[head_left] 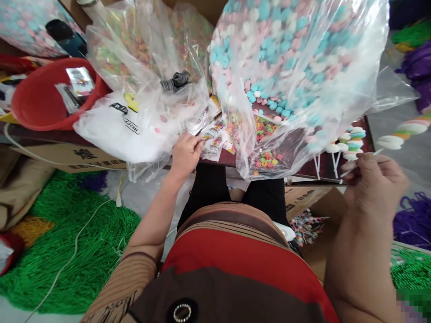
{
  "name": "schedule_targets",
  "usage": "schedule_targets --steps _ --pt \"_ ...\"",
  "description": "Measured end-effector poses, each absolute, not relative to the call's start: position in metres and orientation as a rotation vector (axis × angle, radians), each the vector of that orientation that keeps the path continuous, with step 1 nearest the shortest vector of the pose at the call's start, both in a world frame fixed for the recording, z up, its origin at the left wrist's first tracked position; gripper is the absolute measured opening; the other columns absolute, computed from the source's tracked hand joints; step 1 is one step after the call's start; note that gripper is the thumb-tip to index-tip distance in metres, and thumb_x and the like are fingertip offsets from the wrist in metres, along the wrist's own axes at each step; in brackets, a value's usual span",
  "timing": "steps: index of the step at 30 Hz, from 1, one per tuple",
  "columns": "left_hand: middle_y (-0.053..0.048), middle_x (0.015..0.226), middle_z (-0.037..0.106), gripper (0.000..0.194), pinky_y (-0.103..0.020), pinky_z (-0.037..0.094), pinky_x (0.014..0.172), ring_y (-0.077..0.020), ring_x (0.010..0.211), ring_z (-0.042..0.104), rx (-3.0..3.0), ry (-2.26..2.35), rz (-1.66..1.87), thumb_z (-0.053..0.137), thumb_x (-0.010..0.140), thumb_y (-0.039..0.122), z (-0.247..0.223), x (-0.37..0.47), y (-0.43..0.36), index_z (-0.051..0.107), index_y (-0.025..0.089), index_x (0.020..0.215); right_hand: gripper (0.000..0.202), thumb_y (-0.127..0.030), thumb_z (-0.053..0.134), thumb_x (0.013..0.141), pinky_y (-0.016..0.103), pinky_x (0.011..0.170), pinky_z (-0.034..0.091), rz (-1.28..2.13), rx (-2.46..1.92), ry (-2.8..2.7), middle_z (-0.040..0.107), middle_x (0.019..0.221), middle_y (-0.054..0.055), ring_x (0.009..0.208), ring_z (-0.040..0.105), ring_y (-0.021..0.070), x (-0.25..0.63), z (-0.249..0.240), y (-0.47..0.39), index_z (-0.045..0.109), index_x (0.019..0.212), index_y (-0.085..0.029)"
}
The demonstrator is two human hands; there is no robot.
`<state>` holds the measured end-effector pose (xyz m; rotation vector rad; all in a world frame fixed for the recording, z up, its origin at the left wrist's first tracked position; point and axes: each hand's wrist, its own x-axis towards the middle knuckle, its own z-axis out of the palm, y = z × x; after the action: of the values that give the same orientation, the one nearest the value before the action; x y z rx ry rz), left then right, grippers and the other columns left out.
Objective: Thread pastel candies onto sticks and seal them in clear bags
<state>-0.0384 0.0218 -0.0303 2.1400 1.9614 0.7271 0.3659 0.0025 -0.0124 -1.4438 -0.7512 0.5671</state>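
My right hand (373,184) is closed around the thin white stick of a marshmallow pop (402,134), whose pastel twist points out to the right. Beside those fingers, more marshmallow pops (353,141) lie at the table's right end, their white sticks towards me. My left hand (186,154) is closed in a pinch at the edge of some small printed packets (214,139); what its fingertips hold, if anything, is too small to make out. A big clear bag of pink, blue and white candies (283,96) stands between my hands, with small ring candies (267,159) by its lower edge.
At left is a red basin (37,98) with packets inside. White printed plastic bags (124,128) and a bag of orange-green candies (134,54) sit on the table. Below are green cords (77,246), a white cable (76,251) and an open carton of wrapped lollipops (308,226).
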Motion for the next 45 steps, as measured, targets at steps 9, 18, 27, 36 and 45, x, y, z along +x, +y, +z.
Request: schedule_targets --steps 9,18,27,36,45 --pt "-0.017 0.120 0.071 0.025 -0.047 0.041 0.099 -0.0365 0.119 0.060 2.206 2.040 0.245 0.062 0.095 0.033 -0.034 0.001 0.065 0.075 0.018 0.110 0.029 -0.043 0.087 0.063 0.027 0.042 0.026 0.858 -1.328 -0.880 0.062 0.049 -0.003 0.038 0.044 0.0106 0.279 0.007 -0.013 0.067 0.069 -0.022" --pt "-0.018 0.122 0.071 0.031 -0.040 0.046 0.093 -0.0311 0.109 0.068 2.065 2.174 0.257 0.051 0.101 0.033 -0.032 0.009 0.084 0.073 0.014 0.111 0.031 -0.050 0.081 0.080 0.024 0.046 0.033 1.130 -1.283 -1.060 0.062 0.052 -0.005 0.044 0.047 0.0089 0.250 -0.016 -0.025 0.069 0.078 -0.021" --pt "-0.016 0.124 0.072 0.042 -0.037 0.046 0.082 -0.0279 0.106 0.071 2.047 2.207 0.224 0.034 0.096 0.007 -0.036 0.014 0.093 0.070 0.015 0.118 0.031 -0.053 0.076 0.085 0.025 0.049 0.038 1.208 -1.283 -1.134 0.062 0.054 -0.006 0.046 0.048 0.0102 0.241 -0.029 -0.031 0.070 0.085 -0.023" --pt "-0.020 0.123 0.069 0.037 -0.040 0.049 0.090 -0.0310 0.109 0.068 2.134 2.238 0.238 0.035 0.101 0.016 -0.039 0.014 0.091 0.067 0.010 0.117 0.037 -0.058 0.070 0.088 0.027 0.057 0.040 1.213 -1.272 -1.199 0.063 0.058 -0.004 0.054 0.050 0.0116 0.241 -0.037 -0.031 0.072 0.091 -0.022" --pt "-0.021 0.127 0.068 0.044 -0.039 0.049 0.096 -0.0304 0.116 0.064 2.158 2.196 0.089 0.032 0.094 0.003 -0.036 0.024 0.102 0.068 0.009 0.119 0.031 -0.053 0.074 0.088 0.028 0.061 0.041 1.188 -1.246 -1.162 0.064 0.060 -0.004 0.057 0.051 0.0111 0.247 -0.036 -0.034 0.073 0.084 -0.022"
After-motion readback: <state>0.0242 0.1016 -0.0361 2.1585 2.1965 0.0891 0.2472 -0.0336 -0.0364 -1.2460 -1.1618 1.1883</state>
